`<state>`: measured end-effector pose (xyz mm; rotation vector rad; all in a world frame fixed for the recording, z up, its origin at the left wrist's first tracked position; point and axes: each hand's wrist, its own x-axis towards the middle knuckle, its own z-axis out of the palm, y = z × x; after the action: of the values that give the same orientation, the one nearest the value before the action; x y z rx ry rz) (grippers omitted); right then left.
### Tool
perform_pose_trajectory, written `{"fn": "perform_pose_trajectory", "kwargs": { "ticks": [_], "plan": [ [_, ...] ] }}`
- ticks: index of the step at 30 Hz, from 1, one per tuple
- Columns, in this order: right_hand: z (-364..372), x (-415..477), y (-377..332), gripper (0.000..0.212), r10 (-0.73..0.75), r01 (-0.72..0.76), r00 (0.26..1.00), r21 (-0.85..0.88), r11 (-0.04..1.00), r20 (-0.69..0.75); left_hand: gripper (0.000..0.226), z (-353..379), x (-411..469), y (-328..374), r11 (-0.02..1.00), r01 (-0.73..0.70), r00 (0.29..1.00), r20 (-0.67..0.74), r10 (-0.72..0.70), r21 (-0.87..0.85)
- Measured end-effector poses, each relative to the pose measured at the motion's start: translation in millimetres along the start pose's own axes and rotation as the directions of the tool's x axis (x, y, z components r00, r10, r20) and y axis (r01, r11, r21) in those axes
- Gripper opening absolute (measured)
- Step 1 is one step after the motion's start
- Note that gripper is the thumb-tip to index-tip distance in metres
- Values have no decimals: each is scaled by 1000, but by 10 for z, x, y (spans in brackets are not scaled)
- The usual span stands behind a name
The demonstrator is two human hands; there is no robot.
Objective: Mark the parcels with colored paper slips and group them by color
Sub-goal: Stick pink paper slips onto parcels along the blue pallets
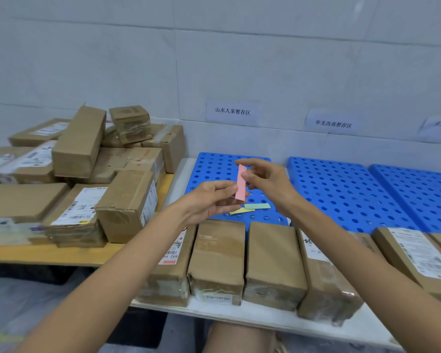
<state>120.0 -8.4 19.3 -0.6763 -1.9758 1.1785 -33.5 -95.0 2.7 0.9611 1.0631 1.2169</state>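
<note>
Your left hand [209, 200] and right hand [267, 182] both pinch the same upright pink paper slip [240, 190], over the blue perforated plastic board [214, 164].

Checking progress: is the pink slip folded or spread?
Spread: the pink slip shows one flat strip, pinched between left hand and right hand.
</note>
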Motion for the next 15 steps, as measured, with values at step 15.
{"fn": "perform_pose_trajectory", "kwargs": {
  "ticks": [15],
  "plan": [
    [779,-220,-551,15,-4,-9,989,91,996,150,20,-318,-833,11,967,-209,946,-221,237,142]
  ]
}}
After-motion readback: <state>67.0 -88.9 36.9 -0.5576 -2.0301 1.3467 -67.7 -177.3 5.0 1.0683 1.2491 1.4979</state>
